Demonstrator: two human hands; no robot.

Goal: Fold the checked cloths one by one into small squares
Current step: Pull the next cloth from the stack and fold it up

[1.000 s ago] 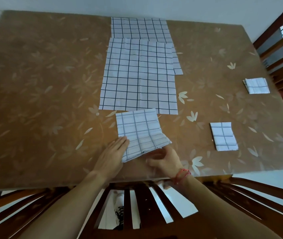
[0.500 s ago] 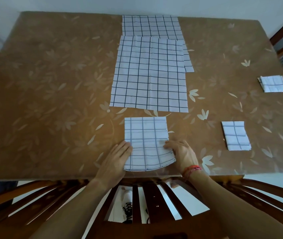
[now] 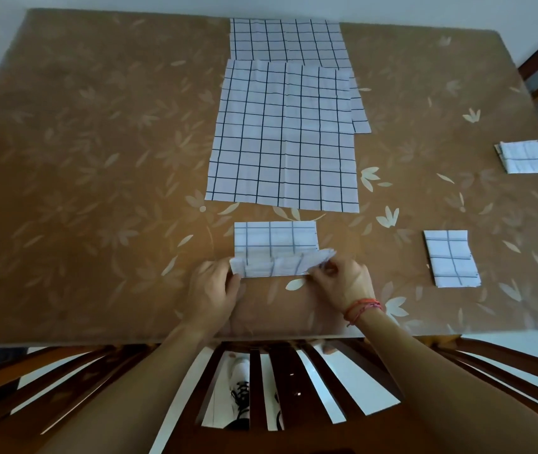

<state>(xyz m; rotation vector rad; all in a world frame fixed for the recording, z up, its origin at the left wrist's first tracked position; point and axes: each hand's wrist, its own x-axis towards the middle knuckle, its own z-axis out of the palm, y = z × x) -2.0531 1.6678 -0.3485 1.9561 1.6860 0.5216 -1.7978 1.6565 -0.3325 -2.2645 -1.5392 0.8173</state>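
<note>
table (image 3: 97, 158) — left grip (image 3: 212, 290), right grip (image 3: 343, 283) pinch cloth (image 3: 274, 239)

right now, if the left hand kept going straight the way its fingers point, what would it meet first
The left hand grips the left end of the half-folded checked cloth, so that cloth comes first. Beyond it, probably the near edge of the large unfolded checked cloth.

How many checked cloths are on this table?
5: near flat cloth overlapping far flat cloth; half-folded cloth nearest; near folded square, far folded square at right. Others may hide beneath.
</note>
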